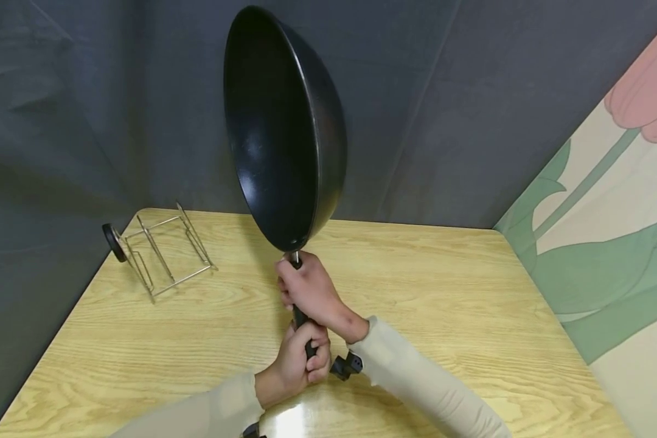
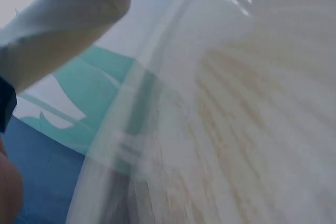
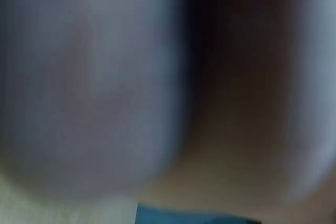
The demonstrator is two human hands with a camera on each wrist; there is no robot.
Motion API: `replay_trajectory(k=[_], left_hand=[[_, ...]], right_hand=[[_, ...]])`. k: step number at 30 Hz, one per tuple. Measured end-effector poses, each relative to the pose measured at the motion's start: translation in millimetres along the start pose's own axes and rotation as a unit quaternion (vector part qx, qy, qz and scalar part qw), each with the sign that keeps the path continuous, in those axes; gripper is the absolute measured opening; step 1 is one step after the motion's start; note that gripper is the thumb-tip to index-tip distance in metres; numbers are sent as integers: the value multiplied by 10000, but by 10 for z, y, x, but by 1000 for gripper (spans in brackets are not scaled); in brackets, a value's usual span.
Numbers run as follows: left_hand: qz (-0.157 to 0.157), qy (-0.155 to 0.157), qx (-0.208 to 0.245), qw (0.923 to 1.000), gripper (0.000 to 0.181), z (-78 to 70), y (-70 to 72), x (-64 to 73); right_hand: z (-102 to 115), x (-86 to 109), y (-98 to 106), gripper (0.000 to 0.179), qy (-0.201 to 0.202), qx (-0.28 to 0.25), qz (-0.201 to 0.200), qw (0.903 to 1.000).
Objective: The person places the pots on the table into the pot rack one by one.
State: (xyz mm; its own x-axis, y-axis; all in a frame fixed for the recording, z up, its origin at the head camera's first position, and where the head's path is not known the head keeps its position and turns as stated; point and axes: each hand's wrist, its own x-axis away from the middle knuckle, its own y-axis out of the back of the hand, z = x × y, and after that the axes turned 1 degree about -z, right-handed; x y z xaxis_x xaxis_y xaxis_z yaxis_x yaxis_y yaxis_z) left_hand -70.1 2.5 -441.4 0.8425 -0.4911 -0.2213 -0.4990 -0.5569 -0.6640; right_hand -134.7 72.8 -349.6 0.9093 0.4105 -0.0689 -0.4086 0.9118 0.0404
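A large black wok (image 1: 328,140) is held up on its side above the table, its dark hollow facing left in the head view. My right hand (image 1: 312,289) grips the handle close to the pan. Lower on the same handle, my left hand (image 1: 298,359) is wrapped round its end, thumb and fingers curled. The handle (image 1: 300,316) shows between the two hands. In the right wrist view, blurred close-up skin fills most of the picture. The left wrist view shows the shiny table surface, with a sleeve (image 2: 63,24) at upper left.
A wire rack (image 1: 166,252) with a black round part (image 1: 113,242) at one end sits on the wooden table (image 1: 443,292), at the back left. Dark cloth (image 1: 416,109) hangs behind the table. To the right is a flower-patterned panel (image 1: 608,243).
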Motion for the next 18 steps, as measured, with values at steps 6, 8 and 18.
replay_trajectory(k=[6, 8, 18], left_hand=[[-102, -99, 179, 9997, 30, -8, -54, 58], [-38, -131, 234, 9996, 30, -19, -50, 73], [125, -185, 253, 9994, 29, -128, 12, 143]], right_hand=[[6, -10, -71, 24, -168, 58, 104, 9998], [-1, -19, -91, 24, -200, 35, 114, 9997], [32, -37, -167, 23, -76, -10, 527, 9986]])
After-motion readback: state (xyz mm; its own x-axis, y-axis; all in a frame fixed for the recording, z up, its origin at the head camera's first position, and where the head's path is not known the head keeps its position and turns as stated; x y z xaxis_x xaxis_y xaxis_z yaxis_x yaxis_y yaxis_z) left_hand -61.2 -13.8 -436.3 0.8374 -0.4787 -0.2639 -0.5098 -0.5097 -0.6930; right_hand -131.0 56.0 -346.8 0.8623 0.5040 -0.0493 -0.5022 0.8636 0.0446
